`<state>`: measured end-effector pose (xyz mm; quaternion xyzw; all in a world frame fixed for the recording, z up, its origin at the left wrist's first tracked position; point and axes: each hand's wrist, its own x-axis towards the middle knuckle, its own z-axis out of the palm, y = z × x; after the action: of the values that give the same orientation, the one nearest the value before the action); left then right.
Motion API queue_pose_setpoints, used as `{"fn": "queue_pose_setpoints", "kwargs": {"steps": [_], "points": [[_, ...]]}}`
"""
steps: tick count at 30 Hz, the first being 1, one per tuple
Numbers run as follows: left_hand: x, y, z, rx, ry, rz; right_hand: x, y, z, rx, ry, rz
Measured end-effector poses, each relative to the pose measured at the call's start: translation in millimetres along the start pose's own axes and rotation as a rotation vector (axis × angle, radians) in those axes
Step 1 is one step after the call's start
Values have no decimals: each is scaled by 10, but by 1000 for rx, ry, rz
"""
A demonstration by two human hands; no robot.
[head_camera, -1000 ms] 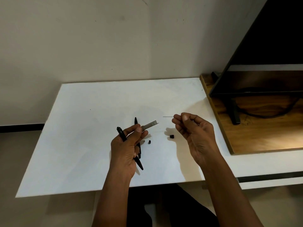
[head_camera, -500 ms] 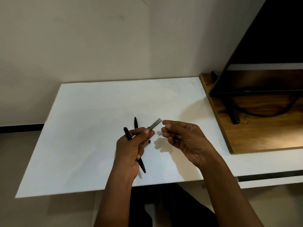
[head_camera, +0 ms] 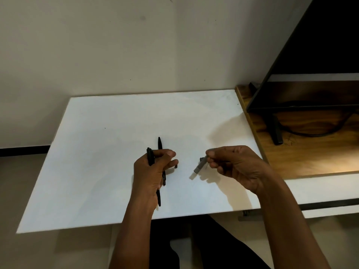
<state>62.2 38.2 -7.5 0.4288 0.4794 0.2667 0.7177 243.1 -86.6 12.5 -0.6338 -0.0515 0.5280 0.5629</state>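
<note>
Both hands occupied above the flat white rectangular board [head_camera: 97, 152].
The left hand [head_camera: 153, 171] is curled round a slim black plastic pen [head_camera: 150, 158]. To its right, the right hand [head_camera: 235, 166] pinches a thin grey tube [head_camera: 201, 166] tilted down-left over the board. A second black pen [head_camera: 160, 144] lies partly behind the left hand, and a small black cap [head_camera: 176, 167] sits beside its fingertips.
</note>
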Motion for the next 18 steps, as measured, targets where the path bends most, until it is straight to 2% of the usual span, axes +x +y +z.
{"fn": "queue_pose_setpoints", "kwargs": {"steps": [6,12,18], "points": [[4,-1,9,62,34,27,89,130,171,-218,50,0],[22,-22,24,97,20,19,170,255,333,-278,122,-47],[46,-36,15,112,-3,37,187,264,365,-216,158,-81]]}}
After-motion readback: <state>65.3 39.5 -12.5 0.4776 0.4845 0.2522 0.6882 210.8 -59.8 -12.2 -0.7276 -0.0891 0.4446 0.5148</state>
